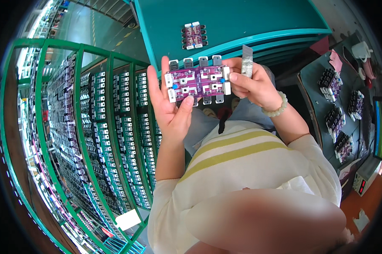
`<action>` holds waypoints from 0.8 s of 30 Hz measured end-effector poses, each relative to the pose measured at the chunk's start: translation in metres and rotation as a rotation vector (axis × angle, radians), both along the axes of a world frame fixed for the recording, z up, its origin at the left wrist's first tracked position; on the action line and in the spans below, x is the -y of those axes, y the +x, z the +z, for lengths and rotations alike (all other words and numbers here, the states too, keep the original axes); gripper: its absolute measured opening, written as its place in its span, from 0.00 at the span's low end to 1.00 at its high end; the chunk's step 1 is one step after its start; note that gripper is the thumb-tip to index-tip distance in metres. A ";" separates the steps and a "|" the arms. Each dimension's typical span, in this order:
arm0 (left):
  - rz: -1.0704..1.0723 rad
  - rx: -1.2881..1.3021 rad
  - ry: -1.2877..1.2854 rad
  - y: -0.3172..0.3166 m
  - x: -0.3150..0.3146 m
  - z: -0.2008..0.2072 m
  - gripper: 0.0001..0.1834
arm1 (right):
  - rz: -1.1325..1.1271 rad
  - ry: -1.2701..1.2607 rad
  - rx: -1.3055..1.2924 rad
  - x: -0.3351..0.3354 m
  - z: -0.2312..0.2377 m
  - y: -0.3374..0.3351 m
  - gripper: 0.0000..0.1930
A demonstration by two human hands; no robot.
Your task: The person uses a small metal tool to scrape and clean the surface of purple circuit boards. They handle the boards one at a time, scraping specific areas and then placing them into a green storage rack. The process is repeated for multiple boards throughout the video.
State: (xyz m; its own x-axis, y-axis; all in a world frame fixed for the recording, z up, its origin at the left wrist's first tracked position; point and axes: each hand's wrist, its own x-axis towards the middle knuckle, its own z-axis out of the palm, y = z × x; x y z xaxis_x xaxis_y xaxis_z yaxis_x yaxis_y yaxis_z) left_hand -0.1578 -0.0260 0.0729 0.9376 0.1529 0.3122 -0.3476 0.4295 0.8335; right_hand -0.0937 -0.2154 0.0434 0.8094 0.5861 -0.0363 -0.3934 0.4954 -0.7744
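Observation:
Between my two hands is a purple circuit board with white end blocks, small blue parts and grey metal tabs along its long edges. My left hand supports it from below left, thumb on the lower edge and the other fingers up along the left side. At the right end, my right hand pinches the white block between thumb and fingers. A silvery grey strip also sits in my right hand, upright against the fingers; its kind cannot be made out. A similar purple board lies on the teal surface beyond.
At the left, a green rack holds many boards in upright rows, with a white card low on it. On the right, a dark bench carries several purple boards. A box with a red display stands near the right rim.

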 end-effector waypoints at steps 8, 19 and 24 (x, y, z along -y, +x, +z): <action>-0.098 -0.083 -0.043 -0.001 -0.003 0.003 0.39 | 0.006 0.060 0.006 -0.001 0.009 -0.003 0.15; -0.095 -0.125 0.046 -0.012 0.002 0.019 0.40 | 0.033 0.071 0.010 -0.005 0.010 -0.003 0.16; 0.002 -0.059 0.132 -0.013 0.006 0.019 0.39 | 0.025 0.081 0.059 -0.006 0.008 -0.004 0.18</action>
State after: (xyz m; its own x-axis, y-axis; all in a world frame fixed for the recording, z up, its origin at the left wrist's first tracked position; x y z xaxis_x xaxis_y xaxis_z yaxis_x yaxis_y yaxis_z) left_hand -0.1710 -0.0320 0.0923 0.9548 0.1161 0.2737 -0.2967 0.3143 0.9017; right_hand -0.0981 -0.2093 0.0514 0.7940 0.6049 0.0598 -0.3610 0.5484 -0.7543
